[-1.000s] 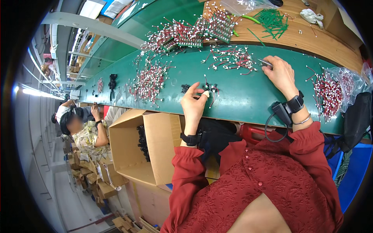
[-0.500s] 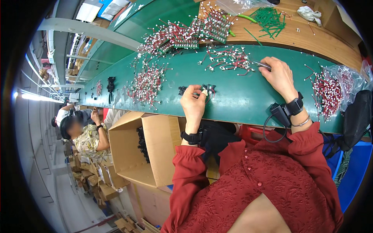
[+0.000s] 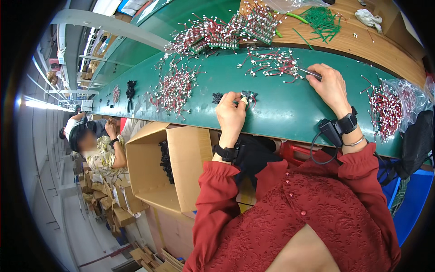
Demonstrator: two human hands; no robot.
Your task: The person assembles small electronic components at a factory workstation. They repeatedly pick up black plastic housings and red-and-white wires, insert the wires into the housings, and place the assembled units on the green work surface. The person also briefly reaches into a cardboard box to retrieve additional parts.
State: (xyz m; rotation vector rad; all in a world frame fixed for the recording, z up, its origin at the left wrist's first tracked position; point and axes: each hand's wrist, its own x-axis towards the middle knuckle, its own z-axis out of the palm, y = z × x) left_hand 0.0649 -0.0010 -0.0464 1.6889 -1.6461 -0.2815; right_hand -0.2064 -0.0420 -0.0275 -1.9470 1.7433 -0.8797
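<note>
My left hand (image 3: 230,117) rests on the green bench mat, thumb and fingers pinched on a small circuit board (image 3: 250,97) with a pale part and a thin red wire. The fingers hide much of it. Beside these fingertips lies a little group of black parts (image 3: 217,97). Farther right, my right hand (image 3: 330,88) is closed on metal tweezers (image 3: 311,73). Their tips point left, at the right edge of a loose spread of red wires with white connectors (image 3: 274,63); whether they grip a wire is too small to tell.
Wired green circuit boards (image 3: 222,38) are heaped at the back. More red wires (image 3: 174,90) lie left, and a bagged heap (image 3: 387,106) lies right. Green strips (image 3: 321,22) sit on the wooden surface. An open carton (image 3: 190,163) stands below the bench edge; a co-worker (image 3: 102,152) sits left.
The whole view has shifted slightly, with the bench things now a little farther right. Both hands keep their holds, and the tweezer tips stay by the edge of the wire spread.
</note>
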